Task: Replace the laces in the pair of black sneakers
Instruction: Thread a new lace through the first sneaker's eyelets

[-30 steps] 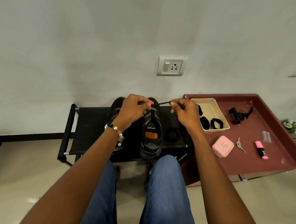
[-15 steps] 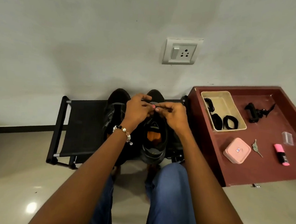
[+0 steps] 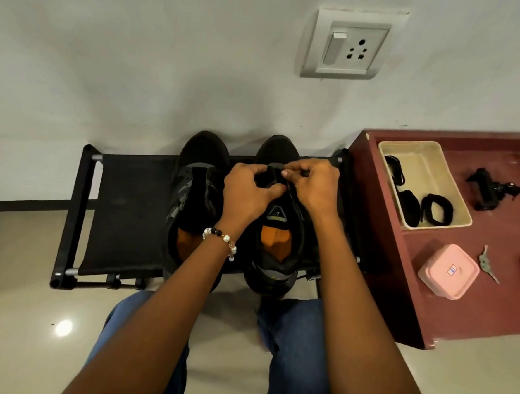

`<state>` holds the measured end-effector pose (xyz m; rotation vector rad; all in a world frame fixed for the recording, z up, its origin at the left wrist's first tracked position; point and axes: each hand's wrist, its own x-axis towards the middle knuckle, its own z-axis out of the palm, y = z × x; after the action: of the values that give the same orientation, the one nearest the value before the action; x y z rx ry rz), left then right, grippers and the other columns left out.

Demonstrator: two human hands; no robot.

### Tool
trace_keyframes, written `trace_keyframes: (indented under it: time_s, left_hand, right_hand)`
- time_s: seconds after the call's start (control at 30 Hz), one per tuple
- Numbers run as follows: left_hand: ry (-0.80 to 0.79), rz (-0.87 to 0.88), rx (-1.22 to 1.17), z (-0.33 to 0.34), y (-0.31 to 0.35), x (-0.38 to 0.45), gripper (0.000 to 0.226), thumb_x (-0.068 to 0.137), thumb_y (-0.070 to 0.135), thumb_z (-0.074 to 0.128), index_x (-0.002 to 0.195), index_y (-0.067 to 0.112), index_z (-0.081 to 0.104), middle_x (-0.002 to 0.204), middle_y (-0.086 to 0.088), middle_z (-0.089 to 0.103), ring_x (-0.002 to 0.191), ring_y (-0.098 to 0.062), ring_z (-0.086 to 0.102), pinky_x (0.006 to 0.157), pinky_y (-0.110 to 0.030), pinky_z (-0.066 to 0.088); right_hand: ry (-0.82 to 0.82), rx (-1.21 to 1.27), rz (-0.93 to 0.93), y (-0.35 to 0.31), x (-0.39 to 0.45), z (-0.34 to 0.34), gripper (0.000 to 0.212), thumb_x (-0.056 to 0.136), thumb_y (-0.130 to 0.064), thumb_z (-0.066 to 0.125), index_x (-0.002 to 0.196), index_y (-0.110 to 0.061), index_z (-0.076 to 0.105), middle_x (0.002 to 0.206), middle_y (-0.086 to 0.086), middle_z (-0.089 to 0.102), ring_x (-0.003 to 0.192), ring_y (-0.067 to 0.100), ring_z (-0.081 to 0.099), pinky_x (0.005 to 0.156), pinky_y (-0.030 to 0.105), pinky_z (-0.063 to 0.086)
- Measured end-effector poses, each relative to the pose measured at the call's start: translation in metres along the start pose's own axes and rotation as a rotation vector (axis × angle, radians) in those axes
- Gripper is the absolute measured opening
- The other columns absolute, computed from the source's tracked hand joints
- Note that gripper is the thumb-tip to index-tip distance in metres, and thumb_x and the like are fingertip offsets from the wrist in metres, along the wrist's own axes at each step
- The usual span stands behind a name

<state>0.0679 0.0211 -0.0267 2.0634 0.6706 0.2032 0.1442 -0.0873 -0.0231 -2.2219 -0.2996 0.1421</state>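
Two black sneakers sit side by side on a low black rack [image 3: 123,216] against the wall, toes to the wall, orange insoles showing. Both hands meet over the right sneaker [image 3: 278,228], near its toe end. The left hand [image 3: 246,193], a beaded bracelet [image 3: 221,240] on its wrist, has its grip curled on the shoe's tongue area; the right hand [image 3: 312,188] pinches the end of a thin black lace [image 3: 305,172] between thumb and forefinger. The left sneaker [image 3: 196,199] lies untouched beside them. On the maroon surface [image 3: 474,313] to the right, a beige tray [image 3: 454,190] holds coiled black laces [image 3: 436,209]; nearby lie a pink box [image 3: 447,270] and a key [image 3: 487,264].
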Motion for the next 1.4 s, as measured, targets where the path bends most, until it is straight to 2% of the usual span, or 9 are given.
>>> trace_keyframes:
  time_s: [0.23, 0.33, 0.47, 0.63, 0.83, 0.97, 1.13, 1.3, 1.4]
  left_hand:
    - [0.002, -0.05, -0.101, -0.003, 0.005, 0.001, 0.045, 0.078, 0.022, 0.075, 0.121, 0.012, 0.068, 0.114, -0.005, 0.07, 0.101, -0.013, 0.066, 0.088, -0.022, 0.053]
    - [-0.034, -0.094, -0.153, -0.009, 0.002, 0.004, 0.042, 0.079, 0.02, 0.075, 0.121, 0.013, 0.068, 0.117, -0.003, 0.069, 0.102, -0.008, 0.063, 0.083, -0.012, 0.049]
    - [-0.081, -0.127, -0.196, -0.012, -0.001, 0.008, 0.042, 0.079, 0.023, 0.077, 0.12, 0.014, 0.069, 0.119, -0.003, 0.068, 0.11, -0.011, 0.062, 0.096, -0.025, 0.051]
    - [-0.045, -0.04, -0.107, -0.012, -0.002, 0.014, 0.025, 0.091, 0.014, 0.065, 0.115, 0.014, 0.071, 0.116, -0.002, 0.069, 0.11, -0.011, 0.061, 0.096, -0.017, 0.044]
    - [0.102, 0.077, 0.024, -0.004, -0.004, 0.017, 0.018, 0.085, 0.011, 0.071, 0.102, 0.014, 0.077, 0.102, -0.004, 0.074, 0.097, -0.015, 0.066, 0.086, -0.017, 0.047]
    - [0.11, 0.102, 0.047, -0.003, -0.006, 0.02, 0.017, 0.084, 0.013, 0.072, 0.101, 0.015, 0.077, 0.1, -0.003, 0.074, 0.093, -0.014, 0.067, 0.083, -0.018, 0.049]
    - [0.089, 0.122, 0.078, -0.004, -0.007, 0.022, 0.018, 0.085, 0.015, 0.072, 0.102, 0.016, 0.076, 0.1, -0.002, 0.074, 0.092, -0.014, 0.067, 0.081, -0.018, 0.05]
    - [0.089, 0.088, 0.064, -0.006, -0.009, 0.022, 0.018, 0.084, 0.018, 0.073, 0.102, 0.021, 0.077, 0.1, 0.001, 0.074, 0.092, -0.01, 0.066, 0.079, -0.015, 0.047]
    - [0.118, 0.039, 0.024, -0.004, -0.009, 0.023, 0.017, 0.082, 0.018, 0.075, 0.099, 0.021, 0.077, 0.096, 0.002, 0.075, 0.089, -0.009, 0.067, 0.076, -0.011, 0.045]
  right_hand:
    - [0.004, -0.067, 0.084, -0.002, 0.002, 0.013, 0.006, 0.083, -0.014, 0.074, 0.085, -0.009, 0.077, 0.086, 0.005, 0.074, 0.084, 0.017, 0.069, 0.076, 0.027, 0.054]
    - [0.007, -0.112, 0.088, -0.008, 0.002, 0.017, 0.007, 0.084, -0.015, 0.073, 0.085, -0.01, 0.078, 0.088, 0.006, 0.074, 0.085, 0.019, 0.068, 0.075, 0.029, 0.054]
    - [-0.019, -0.103, 0.13, -0.011, 0.004, 0.023, 0.006, 0.084, -0.012, 0.072, 0.084, -0.011, 0.078, 0.088, 0.007, 0.074, 0.088, 0.021, 0.068, 0.082, 0.037, 0.057]
    - [-0.071, 0.102, 0.292, -0.009, 0.007, 0.02, 0.008, 0.086, -0.006, 0.07, 0.09, -0.008, 0.077, 0.093, 0.006, 0.074, 0.093, 0.012, 0.065, 0.086, 0.023, 0.051]
    - [-0.077, 0.074, 0.384, -0.005, 0.011, 0.031, 0.037, 0.085, -0.012, 0.069, 0.052, -0.028, 0.064, 0.088, -0.004, 0.072, 0.103, 0.022, 0.063, 0.095, 0.051, 0.048]
    - [-0.009, -0.056, 0.382, -0.011, 0.01, 0.039, 0.035, 0.087, -0.011, 0.065, 0.057, -0.027, 0.061, 0.101, 0.004, 0.07, 0.115, 0.029, 0.054, 0.099, 0.048, 0.039]
    - [-0.006, -0.197, 0.381, -0.015, 0.007, 0.041, 0.017, 0.092, -0.012, 0.058, 0.096, -0.019, 0.073, 0.118, 0.007, 0.061, 0.124, 0.031, 0.039, 0.095, 0.053, 0.023]
    - [-0.041, -0.112, 0.366, -0.011, 0.009, 0.044, 0.024, 0.089, -0.012, 0.062, 0.07, -0.027, 0.067, 0.11, 0.007, 0.066, 0.116, 0.028, 0.052, 0.096, 0.048, 0.038]
    - [-0.067, -0.053, 0.369, -0.009, 0.011, 0.037, 0.018, 0.089, -0.017, 0.067, 0.074, -0.025, 0.074, 0.105, 0.001, 0.07, 0.115, 0.025, 0.054, 0.09, 0.043, 0.039]
